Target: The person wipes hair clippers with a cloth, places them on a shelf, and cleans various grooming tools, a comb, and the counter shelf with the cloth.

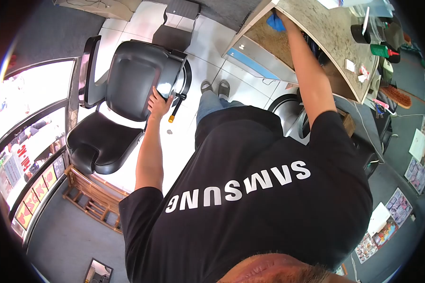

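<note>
My left hand (159,104) is at the upper edge of a black padded barber chair (132,78), fingers stretched and apart, beside its shiny headrest end. A black lever with a yellow tip (173,113) is just past my fingertips. On the other side my right arm reaches into the open compartment of a worn wooden counter (311,28). My right hand (280,15) is at the compartment's far end, next to a crumpled blue item (275,22). Its fingers are hidden, so whether it grips the blue item does not show.
On the counter top lie a black cup (360,34), a green bottle (378,50) and an orange-brown brush (395,96). A round-based stool or chair (288,113) stands by my right side. A bamboo bench (92,198) sits under the window at left.
</note>
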